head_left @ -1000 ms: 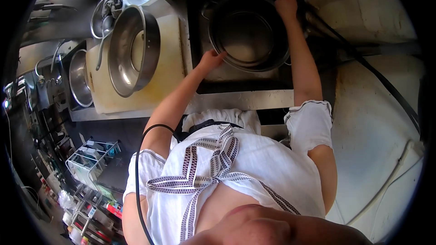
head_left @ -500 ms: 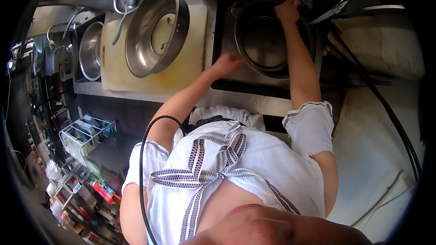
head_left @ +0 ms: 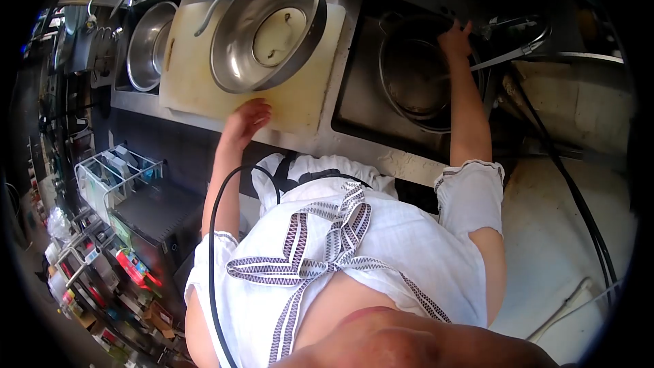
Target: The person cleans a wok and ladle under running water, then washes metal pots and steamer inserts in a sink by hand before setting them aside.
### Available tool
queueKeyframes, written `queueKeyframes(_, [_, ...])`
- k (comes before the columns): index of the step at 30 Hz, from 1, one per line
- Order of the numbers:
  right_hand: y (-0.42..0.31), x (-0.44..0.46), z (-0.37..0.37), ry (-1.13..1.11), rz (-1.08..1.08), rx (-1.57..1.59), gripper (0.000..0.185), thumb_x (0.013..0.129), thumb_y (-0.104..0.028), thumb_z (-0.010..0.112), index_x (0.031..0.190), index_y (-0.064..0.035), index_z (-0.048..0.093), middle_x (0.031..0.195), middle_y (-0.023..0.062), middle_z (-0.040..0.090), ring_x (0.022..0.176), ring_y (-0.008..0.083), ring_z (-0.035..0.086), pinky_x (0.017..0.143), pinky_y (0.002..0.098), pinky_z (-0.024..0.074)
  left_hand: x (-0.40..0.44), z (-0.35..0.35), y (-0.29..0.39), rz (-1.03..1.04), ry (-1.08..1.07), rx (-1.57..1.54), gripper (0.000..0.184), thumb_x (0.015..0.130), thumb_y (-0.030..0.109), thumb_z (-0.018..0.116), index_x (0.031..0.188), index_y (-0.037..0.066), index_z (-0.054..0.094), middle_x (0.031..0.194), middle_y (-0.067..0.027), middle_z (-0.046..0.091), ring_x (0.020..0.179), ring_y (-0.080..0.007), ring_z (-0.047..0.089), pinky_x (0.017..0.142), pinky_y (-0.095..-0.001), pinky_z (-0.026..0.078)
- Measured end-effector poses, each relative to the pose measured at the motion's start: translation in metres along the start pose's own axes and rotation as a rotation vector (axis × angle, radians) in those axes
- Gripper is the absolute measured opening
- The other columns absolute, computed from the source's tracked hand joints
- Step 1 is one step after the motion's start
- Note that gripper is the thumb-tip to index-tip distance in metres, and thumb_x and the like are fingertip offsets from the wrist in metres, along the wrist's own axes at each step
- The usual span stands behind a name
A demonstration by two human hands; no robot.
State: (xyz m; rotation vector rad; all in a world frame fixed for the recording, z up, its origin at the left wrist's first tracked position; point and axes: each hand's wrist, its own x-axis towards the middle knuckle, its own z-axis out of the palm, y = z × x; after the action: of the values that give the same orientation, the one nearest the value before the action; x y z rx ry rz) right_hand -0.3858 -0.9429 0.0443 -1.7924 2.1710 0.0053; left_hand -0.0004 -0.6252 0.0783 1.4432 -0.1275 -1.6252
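My left hand (head_left: 251, 121) hovers at the front edge of the pale cutting board (head_left: 320, 95), just below a large steel bowl (head_left: 231, 54). It holds nothing, and its fingers are loosely bent and apart. My right hand (head_left: 455, 41) reaches over the far right side of a large dark round pot (head_left: 385, 71) in the sink (head_left: 351, 105). Its fingers are stretched and spread, beside the faucet's metal spout (head_left: 507, 56); whether they touch the faucet is hard to tell. The pot's inside is dim, with a faint pale streak below the spout.
Another steel bowl (head_left: 139, 51) sits in a basin at the left. Behind the cutting board is a small bowl with a ladle (head_left: 214, 10). Black cables (head_left: 555, 140) run down the right side. A white wire rack (head_left: 112, 177) stands at lower left.
My left hand has moved left, from the pot's near side to the cutting board's front edge. My right hand stays by the faucet, whose spout now points over the pot. The view has shifted.
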Motion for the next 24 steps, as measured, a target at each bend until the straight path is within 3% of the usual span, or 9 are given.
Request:
queueKeyframes(2, [0.003,-0.005,0.005,-0.005,-0.018,-0.002,0.058,0.072,-0.017,0.048,0.124,-0.0113,0.025,0.132,0.0154,0.008,0.104,0.0322,0.043,0.079,0.0384,0.0403,-0.005,-0.018,0.007,0.091,0.133,-0.112,0.025,0.080,0.013,0.041,0.100,0.000,0.047,0.088,-0.0126,0.056,0.076,-0.0196,0.054,0.069,-0.0296,0.045])
queueKeyframes(4, [0.007,-0.014,0.012,0.116,-0.144,-0.010,0.054,0.075,-0.021,0.047,0.124,-0.0112,0.026,0.129,0.0150,0.018,0.103,0.0316,0.043,0.081,0.0376,0.0392,-0.010,-0.029,0.015,0.163,0.201,-0.133,0.028,0.081,0.020,0.042,0.101,0.000,0.046,0.088,-0.0130,0.055,0.078,-0.0206,0.054,0.070,-0.0302,0.045])
queueKeyframes(9, [0.020,-0.058,0.019,0.129,-0.281,0.156,0.047,0.077,-0.025,0.047,0.119,-0.0091,0.033,0.121,0.0156,0.031,0.101,0.0318,0.044,0.081,0.0381,0.0389,-0.010,-0.031,0.036,0.170,0.231,-0.102,0.043,0.081,0.036,0.044,0.106,0.000,0.043,0.100,-0.0157,0.051,0.090,-0.0242,0.051,0.077,-0.0351,0.042])
queueKeyframes(14, [0.042,-0.096,0.029,0.100,-0.316,0.178,0.036,0.076,-0.023,0.049,0.107,-0.0051,0.045,0.108,0.0163,0.045,0.097,0.0325,0.046,0.079,0.0369,0.0393,-0.011,-0.012,0.044,0.083,0.120,-0.148,0.064,0.076,0.050,0.045,0.109,-0.004,0.039,0.107,-0.0198,0.045,0.100,-0.0293,0.045,0.083,-0.0406,0.038])
queueKeyframes(16, [0.038,-0.127,0.024,0.191,-0.332,0.283,0.028,0.075,-0.020,0.050,0.098,-0.0045,0.050,0.092,0.0153,0.054,0.087,0.0300,0.052,0.073,0.0353,0.0421,-0.007,-0.009,0.043,0.046,0.063,-0.177,0.068,0.074,0.054,0.044,0.109,-0.005,0.038,0.109,-0.0207,0.044,0.102,-0.0307,0.044,0.084,-0.0422,0.037])
queueKeyframes(17, [0.035,-0.140,0.024,0.196,-0.326,0.279,0.028,0.075,-0.020,0.050,0.098,-0.0045,0.050,0.092,0.0153,0.054,0.087,0.0300,0.052,0.073,0.0353,0.0421,-0.006,-0.007,0.043,0.057,0.044,-0.184,0.069,0.074,0.054,0.044,0.110,-0.005,0.037,0.109,-0.0209,0.044,0.102,-0.0310,0.044,0.085,-0.0427,0.037])
queueKeyframes(19, [0.026,-0.162,0.024,0.164,-0.344,0.408,0.021,0.075,-0.018,0.051,0.092,-0.0055,0.053,0.079,0.0134,0.058,0.072,0.0274,0.057,0.063,0.0335,0.0443,-0.006,-0.005,0.044,0.065,0.018,-0.191,0.070,0.074,0.055,0.044,0.110,-0.005,0.037,0.110,-0.0211,0.044,0.102,-0.0312,0.043,0.085,-0.0432,0.036])
queueKeyframes(24, [0.004,-0.191,0.042,0.104,-0.359,0.603,0.015,0.075,-0.015,0.051,0.086,-0.0056,0.054,0.073,0.0123,0.059,0.062,0.0253,0.058,0.057,0.0314,0.0446,-0.006,-0.010,0.046,0.012,-0.071,-0.275,0.075,0.071,0.056,0.048,0.112,-0.005,0.032,0.104,-0.0203,0.046,0.099,-0.0315,0.046,0.083,-0.0455,0.037])
